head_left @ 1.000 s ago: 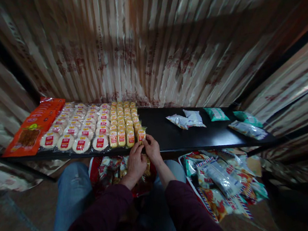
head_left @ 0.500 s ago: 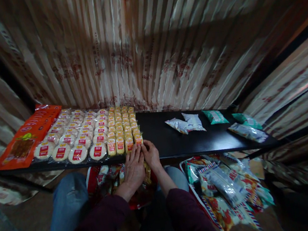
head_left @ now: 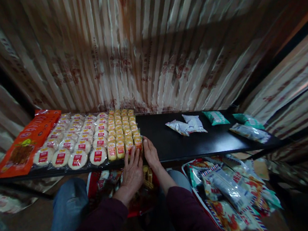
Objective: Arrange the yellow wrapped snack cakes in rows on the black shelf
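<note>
On a black shelf [head_left: 175, 143] lie rows of small yellow snack packets [head_left: 123, 129], beside rows of round white cakes with red labels [head_left: 74, 142]. My left hand [head_left: 131, 172] lies flat with its fingers stretched toward the front packet of the rightmost yellow row [head_left: 138, 142], touching it. My right hand [head_left: 150, 154] rests at the shelf's front edge just right of that packet, fingers extended against it. Both hands are open and hold nothing.
Orange packets [head_left: 23, 145] lie at the shelf's left end. White and green packets [head_left: 189, 122] are scattered on its right half. A red bag of snacks [head_left: 108, 177] sits between my knees. A pile of mixed packets [head_left: 227, 189] lies on the floor, lower right.
My hands held a yellow packet pinched at the shelf's front edge; they set it at the row's end and now lie flattened against it. The view shifted slightly downward.
</note>
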`<state>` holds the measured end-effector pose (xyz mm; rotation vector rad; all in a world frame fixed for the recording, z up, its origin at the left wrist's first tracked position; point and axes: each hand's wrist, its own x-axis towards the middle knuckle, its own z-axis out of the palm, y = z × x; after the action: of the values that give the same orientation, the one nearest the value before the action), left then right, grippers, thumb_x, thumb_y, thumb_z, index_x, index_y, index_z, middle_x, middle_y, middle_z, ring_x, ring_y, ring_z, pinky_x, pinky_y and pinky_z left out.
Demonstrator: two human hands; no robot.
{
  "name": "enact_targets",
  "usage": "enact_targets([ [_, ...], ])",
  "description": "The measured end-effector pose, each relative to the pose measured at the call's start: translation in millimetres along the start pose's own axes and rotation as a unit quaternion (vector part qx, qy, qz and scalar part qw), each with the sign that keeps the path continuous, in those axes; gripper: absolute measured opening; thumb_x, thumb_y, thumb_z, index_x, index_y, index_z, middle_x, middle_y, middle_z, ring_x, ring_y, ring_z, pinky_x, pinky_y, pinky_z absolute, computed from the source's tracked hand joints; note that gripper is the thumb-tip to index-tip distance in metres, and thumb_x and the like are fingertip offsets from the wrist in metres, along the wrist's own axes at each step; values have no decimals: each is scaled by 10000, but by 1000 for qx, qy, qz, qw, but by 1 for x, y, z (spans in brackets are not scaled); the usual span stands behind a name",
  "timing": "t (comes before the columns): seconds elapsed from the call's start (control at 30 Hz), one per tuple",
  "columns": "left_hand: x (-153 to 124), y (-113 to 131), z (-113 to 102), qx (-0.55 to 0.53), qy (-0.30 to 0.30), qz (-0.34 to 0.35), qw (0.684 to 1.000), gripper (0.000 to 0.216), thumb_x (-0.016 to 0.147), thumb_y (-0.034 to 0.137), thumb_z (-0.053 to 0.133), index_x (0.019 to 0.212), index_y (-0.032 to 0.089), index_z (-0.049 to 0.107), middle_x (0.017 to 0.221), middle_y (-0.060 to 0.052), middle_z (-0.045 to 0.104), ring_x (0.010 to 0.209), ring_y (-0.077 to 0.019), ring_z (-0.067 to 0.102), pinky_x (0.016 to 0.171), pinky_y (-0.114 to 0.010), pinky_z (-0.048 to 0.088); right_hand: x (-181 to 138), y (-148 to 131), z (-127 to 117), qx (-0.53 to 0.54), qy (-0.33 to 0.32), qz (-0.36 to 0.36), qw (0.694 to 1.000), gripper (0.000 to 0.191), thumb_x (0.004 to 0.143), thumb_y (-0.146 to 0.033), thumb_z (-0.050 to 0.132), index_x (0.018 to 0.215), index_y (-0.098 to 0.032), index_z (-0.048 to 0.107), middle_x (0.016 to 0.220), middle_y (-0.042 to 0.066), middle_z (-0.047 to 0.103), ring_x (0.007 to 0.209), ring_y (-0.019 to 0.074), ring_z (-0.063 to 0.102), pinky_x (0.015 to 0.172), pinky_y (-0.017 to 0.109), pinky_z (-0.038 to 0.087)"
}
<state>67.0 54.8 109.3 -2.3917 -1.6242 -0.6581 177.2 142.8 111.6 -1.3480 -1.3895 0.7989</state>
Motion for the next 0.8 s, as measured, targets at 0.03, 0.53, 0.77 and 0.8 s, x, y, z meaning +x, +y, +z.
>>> enact_targets([
  [0.03, 0, 0, 0, -1, 2, -1, 1000, 531, 838, 227, 475, 1348, 81, 488, 1502, -167, 349, 1450, -315, 129, 1154, -569, 173, 3, 0, 3, 18, -7, 12, 1000, 585, 894, -586, 361, 1222, -170, 610, 1307, 106, 591, 1263, 228, 492, 1117, 396, 316],
  [0.53, -5, -13, 11, -22, 25, 28, 999, 551, 863, 195, 436, 1404, 92, 417, 1503, -135, 362, 1452, -252, 158, 1183, -488, 136, 1, -8, 22, 56, -20, 60, 996, 740, 880, -655, 298, 1371, -130, 475, 1469, 117, 422, 1396, 227, 336, 1171, 384, 224],
  [0.77, -6, -15, 13, -35, 26, 34, 998, 591, 861, 185, 427, 1440, 87, 358, 1500, -136, 368, 1449, -251, 171, 1179, -471, 164, 2, -12, 25, 46, -10, 57, 997, 750, 877, -659, 294, 1377, -128, 468, 1468, 117, 424, 1395, 230, 337, 1169, 375, 231],
  [0.8, -6, -16, 12, -34, 26, 36, 998, 589, 861, 184, 426, 1439, 87, 360, 1494, -135, 379, 1448, -250, 178, 1178, -467, 169, 2, -13, 25, 39, -13, 61, 997, 759, 879, -660, 276, 1392, -127, 445, 1479, 113, 409, 1403, 224, 321, 1172, 368, 221],
])
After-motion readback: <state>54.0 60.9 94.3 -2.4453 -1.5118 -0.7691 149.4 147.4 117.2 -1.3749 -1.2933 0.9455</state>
